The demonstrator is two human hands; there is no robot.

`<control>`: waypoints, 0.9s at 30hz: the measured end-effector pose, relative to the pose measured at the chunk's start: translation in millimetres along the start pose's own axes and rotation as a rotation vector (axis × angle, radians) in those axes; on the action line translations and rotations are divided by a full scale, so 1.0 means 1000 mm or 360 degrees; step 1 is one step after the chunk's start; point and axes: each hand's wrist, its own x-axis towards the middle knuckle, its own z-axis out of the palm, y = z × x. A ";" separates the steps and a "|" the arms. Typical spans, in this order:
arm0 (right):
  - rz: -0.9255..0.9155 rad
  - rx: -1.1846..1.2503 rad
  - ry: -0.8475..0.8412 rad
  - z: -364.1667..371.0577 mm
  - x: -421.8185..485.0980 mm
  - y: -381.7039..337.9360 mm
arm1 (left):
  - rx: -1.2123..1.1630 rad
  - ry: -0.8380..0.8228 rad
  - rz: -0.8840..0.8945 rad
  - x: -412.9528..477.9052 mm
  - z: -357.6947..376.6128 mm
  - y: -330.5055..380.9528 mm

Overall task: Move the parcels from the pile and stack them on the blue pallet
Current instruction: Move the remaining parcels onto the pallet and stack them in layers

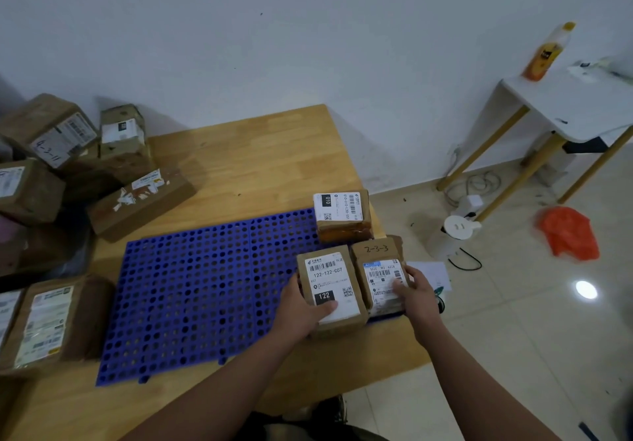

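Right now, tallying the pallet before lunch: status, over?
Left hand grips 122 parcel, right hand holds 2-3-3 parcel. Both on blue pallet, 010 parcel behind. Pile at left. Nothing blocking.

The pallet (pixel 205 286) lies on the table (pixel 257 152). At its far right corner sits the parcel marked 010 (pixel 342 216). At its near right sits the parcel marked 122 (pixel 330 290), with the parcel marked 2-3-3 (pixel 380 276) touching it on the right (the left hand (pixel 301 310) grips the first, the right hand (pixel 416 291) the second). The pile of parcels (pixel 68 159) lies left of and behind the pallet. Well right of the pallet stands a side table (pixel 565 104) with a bottle (pixel 548 51) on it.
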 end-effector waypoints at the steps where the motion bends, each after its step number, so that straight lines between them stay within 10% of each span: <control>1: 0.0032 0.0006 -0.0020 -0.001 0.001 -0.002 | -0.0001 0.0005 -0.0004 0.001 0.000 -0.001; 27: 0.0337 -0.0197 -0.0340 -0.001 0.039 -0.024 | -0.0243 0.0011 -0.0175 0.022 -0.003 -0.008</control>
